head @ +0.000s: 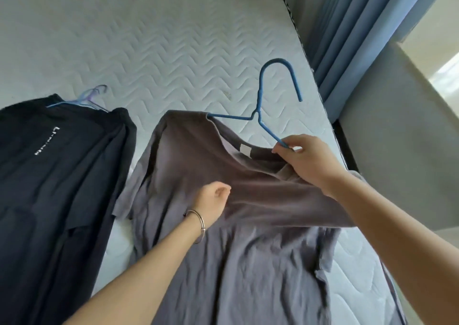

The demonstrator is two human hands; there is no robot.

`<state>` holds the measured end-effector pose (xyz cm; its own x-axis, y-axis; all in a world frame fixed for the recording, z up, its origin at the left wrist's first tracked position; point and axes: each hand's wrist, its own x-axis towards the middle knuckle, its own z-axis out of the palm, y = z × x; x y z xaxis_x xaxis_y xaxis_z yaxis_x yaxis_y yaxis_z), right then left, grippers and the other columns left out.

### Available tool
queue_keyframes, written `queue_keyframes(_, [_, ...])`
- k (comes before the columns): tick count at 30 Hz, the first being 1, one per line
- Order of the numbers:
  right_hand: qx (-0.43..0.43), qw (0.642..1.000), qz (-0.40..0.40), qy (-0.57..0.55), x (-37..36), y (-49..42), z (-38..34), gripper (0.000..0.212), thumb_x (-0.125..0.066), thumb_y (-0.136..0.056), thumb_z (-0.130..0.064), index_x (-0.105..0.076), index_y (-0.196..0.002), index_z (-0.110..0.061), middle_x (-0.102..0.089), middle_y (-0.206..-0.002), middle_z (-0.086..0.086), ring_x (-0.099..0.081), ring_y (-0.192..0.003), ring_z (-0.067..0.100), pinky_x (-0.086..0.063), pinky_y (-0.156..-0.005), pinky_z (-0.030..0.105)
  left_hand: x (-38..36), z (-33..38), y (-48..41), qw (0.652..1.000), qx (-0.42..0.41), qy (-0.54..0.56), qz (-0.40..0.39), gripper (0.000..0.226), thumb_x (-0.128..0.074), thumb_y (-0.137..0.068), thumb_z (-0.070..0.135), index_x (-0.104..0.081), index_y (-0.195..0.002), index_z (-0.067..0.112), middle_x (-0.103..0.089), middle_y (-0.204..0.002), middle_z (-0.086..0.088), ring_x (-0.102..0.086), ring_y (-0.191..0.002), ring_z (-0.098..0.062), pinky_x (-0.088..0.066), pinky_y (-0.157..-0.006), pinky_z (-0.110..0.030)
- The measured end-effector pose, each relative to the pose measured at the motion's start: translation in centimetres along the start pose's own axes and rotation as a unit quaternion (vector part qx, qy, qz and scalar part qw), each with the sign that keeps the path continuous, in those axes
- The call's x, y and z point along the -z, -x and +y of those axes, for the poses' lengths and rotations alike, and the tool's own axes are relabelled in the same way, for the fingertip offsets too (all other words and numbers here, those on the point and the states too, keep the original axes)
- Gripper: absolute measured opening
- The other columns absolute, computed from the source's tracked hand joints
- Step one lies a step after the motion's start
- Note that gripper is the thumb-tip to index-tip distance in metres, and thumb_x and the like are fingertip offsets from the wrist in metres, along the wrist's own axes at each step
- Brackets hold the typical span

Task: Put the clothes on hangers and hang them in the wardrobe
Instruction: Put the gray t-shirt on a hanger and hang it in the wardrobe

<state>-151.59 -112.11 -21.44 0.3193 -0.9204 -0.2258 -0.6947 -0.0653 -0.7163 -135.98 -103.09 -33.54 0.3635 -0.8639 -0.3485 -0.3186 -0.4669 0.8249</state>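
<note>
Grey jersey, the T-shirt [223, 262] lies spread on the bed [149, 51], collar away from the person and hem toward them, so its long axis runs straight out from the body. Take the white neck label [245, 150] as the mark. The blue hanger [259, 88] sits just beyond it, one shoulder arm already tucked under the fabric to the label's left, the other bare and slanting down to the label's right. There the right hand [305, 160] pinches that bare tip, its fingers [290, 142] closed on it at the collar edge. The left hand [213, 200], nearer the person than the label and a little left of it, has its fingers curled into a bunch of the shirt's front. The hanger's bar lies crosswise to the shirt, and its hook points away from the label toward the far side of the bed. The coming move probably turns on the bare tip: it sits outside the neck opening, right at the rim, and must pass under the cloth right of the label. The right hand is plainly nearer. Well left of the label lies a dark garment [62, 175] with a pale hanger [92, 96] at its top.
</note>
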Motion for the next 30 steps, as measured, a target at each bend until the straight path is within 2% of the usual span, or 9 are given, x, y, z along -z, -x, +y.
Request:
queue_keyframes(1, [-0.002,1.0,-0.008,-0.016,0.9,1.4,-1.6,0.014,-0.057,-0.088,-0.027,-0.071,-0.086,-0.024,-0.063,-0.071,-0.005,-0.052,-0.06,0.01,-0.04,-0.058,0.021,1.6,2.3,2.2,0.997,-0.032,0.054,0.055,0.018,-0.05,-0.09,0.009,-0.068,-0.09,0.014,-0.063,-0.072,0.002,-0.056,-0.061,0.007,-0.044,-0.067,-0.017])
queue_keyframes(3, [-0.011,0.998,-0.034,-0.05,2.1,4.7,-4.9,0.014,-0.062,-0.085,-0.029,-0.07,-0.074,-0.028,-0.063,-0.056,-0.009,-0.053,-0.054,0.01,-0.046,-0.061,0.026,5.3,8.1,6.2,0.979,-0.079,0.153,0.106,0.019,-0.049,-0.092,0.016,-0.066,-0.085,0.022,-0.061,-0.069,0.008,-0.055,-0.054,0.005,-0.048,-0.065,-0.016])
queue_keyframes(7, [0.016,0.994,-0.066,-0.087,3.0,12.3,-12.0,0.017,-0.058,-0.088,-0.025,-0.072,-0.081,-0.019,-0.072,-0.081,0.016,-0.062,-0.072,0.028,-0.052,-0.077,0.042,10.8,18.3,12.8,0.961,-0.064,0.27,0.023,0.022,-0.056,-0.089,0.027,-0.059,-0.07,0.016,-0.061,-0.076,-0.005,-0.059,-0.075,-0.015,-0.051,-0.084,-0.034])
queue_keyframes(11, [0.125,0.983,-0.127,-0.032,4.9,19.6,-19.8,0.032,-0.043,-0.095,-0.036,-0.066,-0.107,-0.017,-0.069,-0.105,0.011,-0.062,-0.097,0.023,-0.045,-0.09,0.035,16.0,23.1,19.2,0.954,-0.063,0.283,0.081,0.016,-0.053,-0.086,0.004,-0.053,-0.071,0.01,-0.052,-0.055,-0.006,-0.052,-0.049,-0.014,-0.045,-0.054,-0.025])
queue_keyframes(16, [0.247,0.945,-0.212,0.033,9.4,26.7,-28.3,0.043,-0.041,-0.094,-0.042,-0.069,-0.105,-0.012,-0.069,-0.107,0.0,-0.061,-0.101,0.012,-0.045,-0.091,0.025,26.2,27.0,29.0,0.983,-0.127,0.085,0.104,0.029,-0.036,-0.097,0.012,-0.05,-0.072,0.007,-0.042,-0.059,-0.001,-0.041,-0.027,-0.002,-0.037,-0.036,-0.015])
queue_keyframes(19, [0.345,0.931,-0.109,0.032,10.6,28.5,-31.8,0.023,-0.053,-0.091,-0.021,-0.071,-0.102,-0.011,-0.071,-0.107,0.004,-0.064,-0.103,0.019,-0.047,-0.094,0.027,32.5,28.2,36.2,0.984,-0.126,-0.038,0.122,0.031,-0.03,-0.099,0.018,-0.051,-0.077,0.012,-0.032,-0.058,0.0,-0.034,-0.025,-0.003,-0.034,-0.037,-0.016])
queue_keyframes(22, [0.442,0.896,-0.042,0.027,9.9,31.0,-36.3,0.028,-0.054,-0.09,-0.014,-0.062,-0.117,-0.011,-0.064,-0.12,0.006,-0.059,-0.113,0.02,-0.037,-0.09,0.017,37.8,29.0,44.3,0.96,-0.132,-0.161,0.189,0.031,-0.032,-0.098,0.021,-0.05,-0.074,0.015,-0.032,-0.059,0.0,-0.035,-0.026,-0.003,-0.032,-0.038,-0.016])
queue_keyframes(27, [0.573,0.819,-0.006,0.022,6.5,36.7,-46.4,0.043,-0.047,-0.095,-0.022,-0.043,-0.136,-0.011,-0.046,-0.136,0.011,-0.047,-0.123,0.028,-0.032,-0.101,0.028,44.1,28.5,56.5,0.893,-0.126,-0.234,0.363,0.035,-0.042,-0.095,0.033,-0.052,-0.066,0.018,-0.04,-0.05,0.004,-0.037,-0.035,-0.012,-0.034,-0.044,-0.023])
queue_keyframes(30, [0.597,0.799,-0.048,0.05,3.7,40.4,-51.7,0.036,-0.039,-0.097,-0.03,-0.055,-0.122,-0.009,-0.055,-0.1,0.006,-0.049,-0.095,0.025,-0.036,-0.082,0.028,47.4,26.2,62.9,0.859,-0.115,-0.22,0.448,0.034,-0.043,-0.094,0.034,-0.054,-0.065,0.022,-0.044,-0.056,0.002,-0.041,-0.038,-0.007,-0.04,-0.046,-0.017])
